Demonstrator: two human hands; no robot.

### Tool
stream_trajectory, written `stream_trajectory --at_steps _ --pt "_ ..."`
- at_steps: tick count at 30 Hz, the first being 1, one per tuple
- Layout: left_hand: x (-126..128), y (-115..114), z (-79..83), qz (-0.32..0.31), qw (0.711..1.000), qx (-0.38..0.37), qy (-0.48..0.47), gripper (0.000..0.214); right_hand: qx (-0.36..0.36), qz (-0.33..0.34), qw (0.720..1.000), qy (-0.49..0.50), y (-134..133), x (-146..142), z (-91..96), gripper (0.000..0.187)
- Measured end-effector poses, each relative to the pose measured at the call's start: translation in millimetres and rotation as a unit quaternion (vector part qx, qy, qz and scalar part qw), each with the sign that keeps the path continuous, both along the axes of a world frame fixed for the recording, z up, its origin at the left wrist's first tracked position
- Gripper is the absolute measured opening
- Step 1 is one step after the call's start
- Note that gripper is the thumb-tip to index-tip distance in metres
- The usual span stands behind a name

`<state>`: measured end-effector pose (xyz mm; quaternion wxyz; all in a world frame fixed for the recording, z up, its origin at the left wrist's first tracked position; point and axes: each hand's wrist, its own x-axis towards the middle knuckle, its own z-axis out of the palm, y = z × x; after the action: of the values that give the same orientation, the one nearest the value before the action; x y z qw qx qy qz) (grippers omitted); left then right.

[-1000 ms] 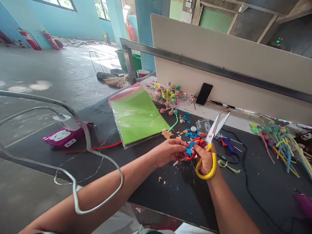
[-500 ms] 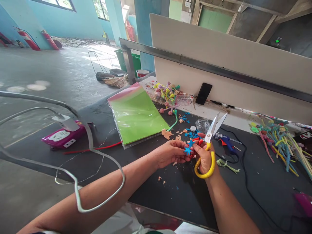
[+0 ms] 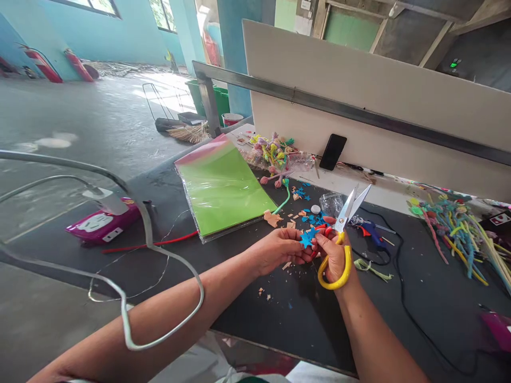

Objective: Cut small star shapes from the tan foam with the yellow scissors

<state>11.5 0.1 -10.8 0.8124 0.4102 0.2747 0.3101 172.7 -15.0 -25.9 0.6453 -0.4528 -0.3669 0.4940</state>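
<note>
My left hand (image 3: 279,249) is closed in a pinch on a small blue foam star (image 3: 307,239) above the black table (image 3: 247,298). My right hand (image 3: 334,254) grips scissors (image 3: 344,234) with a yellow and red handle, its fingers through the loops. The blades point up and away and stand apart. The thumb of my right hand touches the star too. Several blue star cut-outs (image 3: 315,219) and pink foam scraps (image 3: 273,218) lie on the table just beyond my hands.
A stack of green sheets in plastic (image 3: 223,186) lies at the left. A blue glue gun (image 3: 371,231) with a black cord, a clear cup (image 3: 332,203), piles of coloured pipe cleaners (image 3: 459,229), a phone (image 3: 333,151) against the white board, and a pink power strip (image 3: 101,221) are around.
The star has been turned and lifted slightly between my fingers. Both hands and the scissors stay almost where they were.
</note>
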Motion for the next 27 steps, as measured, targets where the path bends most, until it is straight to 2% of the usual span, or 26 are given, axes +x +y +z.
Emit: stream_trajectory --at_steps 4,9,12,20,23,27 --pt "0.3 -0.4 -0.4 0.012 1.000 0.009 0.012 0.020 0.003 0.004 1.000 -0.002 0.5 0.4 0.7 0.050" --pt "2.3 1.8 -2.8 0.054 0.998 0.020 -0.004 0.031 -0.001 0.020 1.000 0.013 -1.5 -1.6 3.8 0.049" --pt "2.8 3.1 -5.3 0.070 0.997 0.024 -0.013 0.027 -0.003 0.022 0.999 0.028 -2.5 -2.8 5.3 0.049" --pt "3.5 0.5 -4.8 0.068 0.997 0.028 0.000 0.028 -0.027 0.048 0.989 0.136 0.4 -1.0 6.6 0.052" --pt "4.6 0.2 -4.5 0.074 0.994 0.073 0.017 0.030 -0.034 0.040 0.990 0.129 0.8 -0.3 5.2 0.053" --pt "0.3 0.4 1.6 0.096 0.978 0.180 0.046 0.035 -0.040 0.050 0.991 0.117 -0.7 -0.8 5.4 0.053"
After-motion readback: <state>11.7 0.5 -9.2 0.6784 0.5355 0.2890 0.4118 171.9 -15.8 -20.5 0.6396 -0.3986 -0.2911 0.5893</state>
